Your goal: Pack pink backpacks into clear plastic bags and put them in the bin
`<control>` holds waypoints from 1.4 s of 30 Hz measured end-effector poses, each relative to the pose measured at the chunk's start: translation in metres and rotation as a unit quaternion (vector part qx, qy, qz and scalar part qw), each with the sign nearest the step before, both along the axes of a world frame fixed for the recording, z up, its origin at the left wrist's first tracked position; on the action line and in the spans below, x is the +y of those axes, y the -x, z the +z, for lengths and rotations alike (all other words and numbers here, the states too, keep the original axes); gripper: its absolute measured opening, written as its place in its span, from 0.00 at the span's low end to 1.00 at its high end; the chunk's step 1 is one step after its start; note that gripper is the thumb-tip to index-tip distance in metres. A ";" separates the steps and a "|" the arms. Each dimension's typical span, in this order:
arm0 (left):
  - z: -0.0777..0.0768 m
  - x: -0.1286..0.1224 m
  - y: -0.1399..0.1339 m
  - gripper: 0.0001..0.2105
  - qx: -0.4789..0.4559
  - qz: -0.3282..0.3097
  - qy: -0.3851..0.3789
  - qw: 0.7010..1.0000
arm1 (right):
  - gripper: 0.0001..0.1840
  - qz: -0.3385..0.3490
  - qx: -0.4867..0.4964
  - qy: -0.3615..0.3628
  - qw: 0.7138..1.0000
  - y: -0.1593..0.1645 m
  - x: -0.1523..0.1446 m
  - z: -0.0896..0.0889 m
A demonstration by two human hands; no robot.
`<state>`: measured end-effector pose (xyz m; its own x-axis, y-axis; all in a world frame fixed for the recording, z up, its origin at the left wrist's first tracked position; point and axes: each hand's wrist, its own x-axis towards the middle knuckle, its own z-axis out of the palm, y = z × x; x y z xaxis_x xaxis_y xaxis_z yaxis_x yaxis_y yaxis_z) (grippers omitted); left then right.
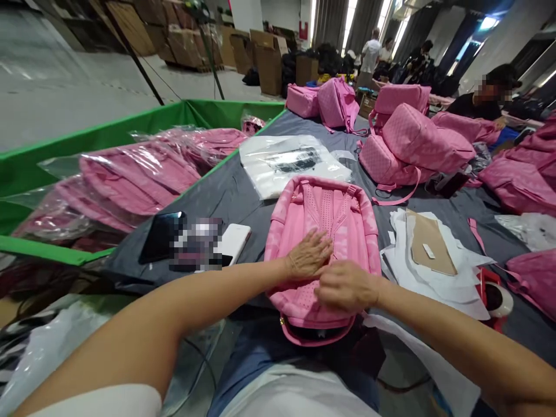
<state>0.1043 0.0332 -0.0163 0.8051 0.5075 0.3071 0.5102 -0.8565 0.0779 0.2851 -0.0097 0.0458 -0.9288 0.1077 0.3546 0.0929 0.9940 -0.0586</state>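
Observation:
A pink backpack [324, 211] lies flat in front of me, its padded back panel and shoulder straps facing up. Its near end hangs open in a dark gap close to my body. My left hand [309, 256] rests flat on the lower middle of the back panel, fingers stretched toward the right. Just beside it, my right hand [347, 286] is closed and slightly blurred over the lower right part. Whatever its curled fingers grip is hidden.
Clear plastic bags [297, 162] lie beyond the backpack. Bagged pink backpacks fill a green-walled bin [226, 107] at left. Phones [234, 243] lie left; paper sheets [399, 278] and a tape dispenser [497, 298] lie right. More pink backpacks [412, 139] and a person [473, 107] are beyond.

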 end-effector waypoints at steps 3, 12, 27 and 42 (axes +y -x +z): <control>-0.005 0.006 0.004 0.34 0.007 0.102 0.033 0.994 | 0.07 0.076 -0.140 0.057 0.986 0.012 -0.016 -0.011; -0.019 0.011 0.004 0.27 0.018 0.116 0.043 0.992 | 0.04 0.029 -0.123 0.112 0.986 0.017 0.018 -0.090; -0.046 -0.081 0.014 0.55 -0.031 0.098 0.183 0.978 | 0.11 -0.161 0.062 -0.161 0.972 -0.004 0.031 -0.004; 0.042 0.046 -0.008 0.41 -0.098 0.241 0.156 0.953 | 0.26 -0.466 0.034 0.056 0.882 -0.012 0.140 -0.094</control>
